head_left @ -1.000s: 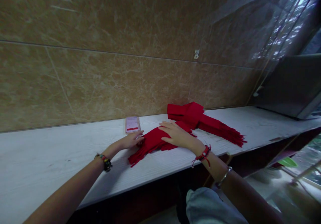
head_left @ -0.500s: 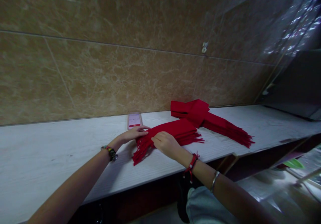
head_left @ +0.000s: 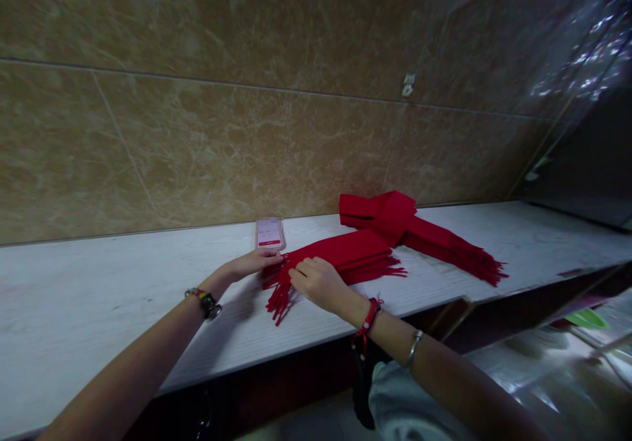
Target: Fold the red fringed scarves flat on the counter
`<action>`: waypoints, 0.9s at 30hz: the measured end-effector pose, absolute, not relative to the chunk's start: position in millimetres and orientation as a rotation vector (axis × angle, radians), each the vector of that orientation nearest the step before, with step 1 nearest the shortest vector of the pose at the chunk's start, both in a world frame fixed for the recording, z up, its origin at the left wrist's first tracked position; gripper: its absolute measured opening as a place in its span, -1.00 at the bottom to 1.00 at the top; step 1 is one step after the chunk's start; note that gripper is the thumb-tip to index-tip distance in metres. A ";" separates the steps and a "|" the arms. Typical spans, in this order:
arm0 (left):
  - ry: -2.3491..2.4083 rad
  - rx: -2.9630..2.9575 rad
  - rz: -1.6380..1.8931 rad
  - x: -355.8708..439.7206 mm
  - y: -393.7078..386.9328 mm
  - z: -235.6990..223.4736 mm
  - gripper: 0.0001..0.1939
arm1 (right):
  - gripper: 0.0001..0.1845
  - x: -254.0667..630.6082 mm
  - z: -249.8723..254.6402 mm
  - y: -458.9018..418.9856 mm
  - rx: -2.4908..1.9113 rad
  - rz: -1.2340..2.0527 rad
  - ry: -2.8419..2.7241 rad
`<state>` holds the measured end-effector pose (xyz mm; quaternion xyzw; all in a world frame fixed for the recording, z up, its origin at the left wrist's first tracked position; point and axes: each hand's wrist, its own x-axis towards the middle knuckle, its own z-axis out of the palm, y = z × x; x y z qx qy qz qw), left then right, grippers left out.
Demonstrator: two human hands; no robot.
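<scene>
A folded red scarf (head_left: 345, 250) lies on a white wood-grain counter, with fringe at both ends. My left hand (head_left: 253, 263) is at its left end, fingertips closed together on the fringed edge. Curled over the scarf near that same end, my right hand (head_left: 318, 284) grips the fabric where the fringe (head_left: 281, 296) begins; its fingertips are partly hidden. Behind, on the right, a second red scarf (head_left: 395, 216) lies crossed over itself in a loop, its fringed tail stretching to the right and touching or nearly touching the folded one.
A phone (head_left: 269, 233) with a lit screen lies behind my left hand, close to the tiled wall (head_left: 207, 151). The counter (head_left: 123, 296) has its front edge just below my forearms. A dark appliance-like panel (head_left: 587, 158) stands far right, and a green basin (head_left: 586, 318) sits lower right.
My left hand has drawn slightly left to the scarf's edge. My right hand has shifted a little left, and the fringe at that end now hangs more bunched. The view has moved slightly.
</scene>
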<state>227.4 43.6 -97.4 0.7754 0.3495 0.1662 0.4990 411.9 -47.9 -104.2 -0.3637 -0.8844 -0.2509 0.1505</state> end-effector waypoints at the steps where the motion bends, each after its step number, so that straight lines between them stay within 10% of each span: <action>1: 0.853 1.870 0.407 227.1 43.5 -97.4 -0.52 | -0.85 410.7 -103.5 -48.7 -1.083 -0.701 -2.526; 20: 0.906 1.859 0.465 247.1 48.0 -102.3 -0.60 | -0.84 407.2 -104.3 -55.0 -1.073 -0.754 -2.704; 27: 0.772 1.396 0.574 246.4 50.9 -55.2 -0.88 | -0.85 425.4 -77.1 -35.9 -1.207 0.077 -1.890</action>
